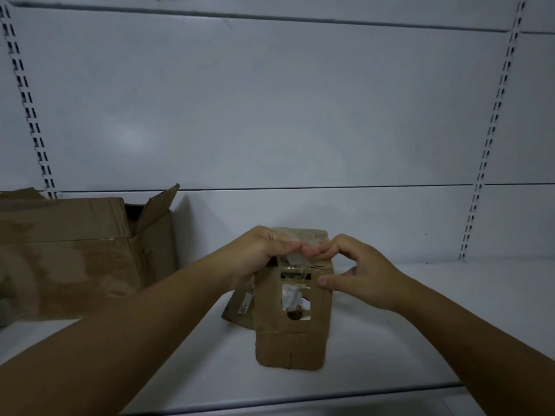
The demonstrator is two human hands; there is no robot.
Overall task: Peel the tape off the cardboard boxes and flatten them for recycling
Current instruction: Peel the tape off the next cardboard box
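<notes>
The person is working on a small box, which is standing upright on the white shelf, near its front edge and about midway along it. Clear tape is lying crumpled across the box's top, with strands running down towards the cutout in the front face.

The left hand is reaching over the top left corner, its grip curling round the loosened tape; the film is shining over the fingertips. It seems to be the pulling hand. The right hand is bracing the box so that it is not lifting with the tape: its thumb is pressing flat on the front face while the curled fingers are hooking over the top edge, so this grip is clamping the cardboard. The fingertips of both hands are meeting at the top.

The peel looks only partly done, and the box is not yet flattened. A big box is waiting well to the left with its flaps open, probably next in line.
</notes>
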